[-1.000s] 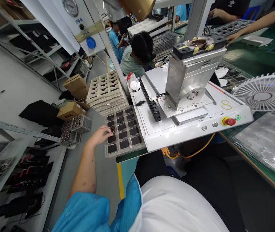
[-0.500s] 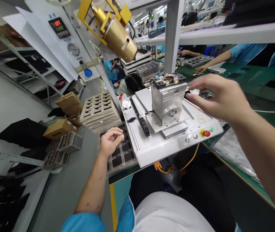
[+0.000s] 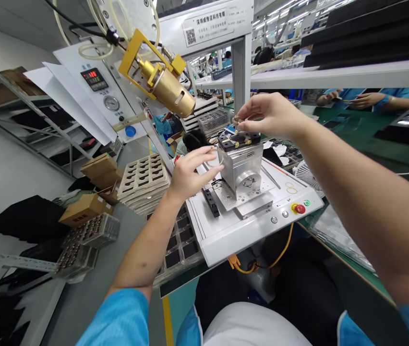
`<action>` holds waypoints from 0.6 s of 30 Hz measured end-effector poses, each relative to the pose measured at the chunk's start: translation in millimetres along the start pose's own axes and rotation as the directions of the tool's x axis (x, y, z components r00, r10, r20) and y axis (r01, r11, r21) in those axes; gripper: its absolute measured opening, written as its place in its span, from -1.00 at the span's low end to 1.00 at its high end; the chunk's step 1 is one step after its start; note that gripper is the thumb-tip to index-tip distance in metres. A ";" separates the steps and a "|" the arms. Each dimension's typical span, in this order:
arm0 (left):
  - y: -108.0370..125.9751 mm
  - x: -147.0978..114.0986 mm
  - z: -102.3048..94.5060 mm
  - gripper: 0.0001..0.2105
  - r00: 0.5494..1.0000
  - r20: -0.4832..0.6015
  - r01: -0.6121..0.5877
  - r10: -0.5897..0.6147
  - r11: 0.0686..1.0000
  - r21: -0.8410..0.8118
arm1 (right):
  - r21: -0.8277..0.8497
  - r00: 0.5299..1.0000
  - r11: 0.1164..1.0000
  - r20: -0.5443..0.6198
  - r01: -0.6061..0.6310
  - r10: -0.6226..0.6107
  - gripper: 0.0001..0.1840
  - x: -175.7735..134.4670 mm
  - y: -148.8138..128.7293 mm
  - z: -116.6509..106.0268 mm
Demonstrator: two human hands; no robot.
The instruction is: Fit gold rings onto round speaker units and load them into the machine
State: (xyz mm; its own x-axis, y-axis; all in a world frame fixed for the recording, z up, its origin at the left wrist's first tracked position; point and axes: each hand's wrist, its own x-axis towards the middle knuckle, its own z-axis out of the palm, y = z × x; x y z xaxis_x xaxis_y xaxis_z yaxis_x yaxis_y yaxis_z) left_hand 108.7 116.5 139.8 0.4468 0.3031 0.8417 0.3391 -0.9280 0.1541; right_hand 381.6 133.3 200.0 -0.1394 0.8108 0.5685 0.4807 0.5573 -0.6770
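Note:
My right hand is closed in a pinch just above the black fixture plate on top of a silver metal block. At its fingertips is a small greyish piece, too small to name. My left hand is beside the block's left face, thumb and fingers apart. A pale curved blur shows between those fingers, and I cannot tell what it is. Small yellow clips sit on the fixture plate. The block stands on the white machine bed.
A gold dispensing head hangs above left of the block. A red stop button is on the machine's front edge. Stacked moulded trays and a tray of dark squares lie left. A small white fan stands right.
My right hand has moved left, from beside the block to over its fixture plate. My left hand has risen from the tray to the block's left side, its fingers spreading. The view has shifted slightly.

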 end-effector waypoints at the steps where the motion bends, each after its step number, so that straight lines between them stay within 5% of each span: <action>1: -2.4 14.8 7.4 -0.82 1.000 0.026 0.003 -0.003 1.000 0.005 | 0.083 0.998 0.997 -0.070 -0.001 0.007 -0.78 -6.2 2.4 1.3; 6: -17.2 76.8 45.1 -0.83 0.963 0.257 0.086 -0.081 0.996 -0.007 | 0.310 0.979 0.949 -0.205 0.052 0.013 -0.71 -57.0 5.4 0.1; 10: -19.6 88.5 53.4 -0.73 0.903 0.412 0.142 -0.125 0.990 -0.011 | 0.362 0.962 0.932 -0.259 0.017 0.083 -0.65 -118.8 10.6 -14.4; 14: -15.5 73.5 47.7 -0.51 0.861 0.498 0.118 -0.098 0.993 -0.009 | 0.322 0.908 0.909 -0.232 -0.266 0.348 -0.58 -193.2 48.2 -29.4; 18: -17.4 64.0 46.1 -0.18 0.827 0.548 0.106 -0.124 0.992 0.065 | 0.146 0.724 0.734 -0.120 -0.664 0.679 -0.27 -263.2 103.7 -22.4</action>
State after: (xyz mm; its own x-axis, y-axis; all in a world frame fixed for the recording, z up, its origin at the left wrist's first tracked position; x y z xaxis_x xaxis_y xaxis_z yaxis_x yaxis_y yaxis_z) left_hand 169.6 162.0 167.2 0.7814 0.4844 0.3934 0.4374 -0.8748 0.2085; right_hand 487.5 -26.3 -9.4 0.3290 0.9443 0.0081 0.3184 -0.1029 -0.9424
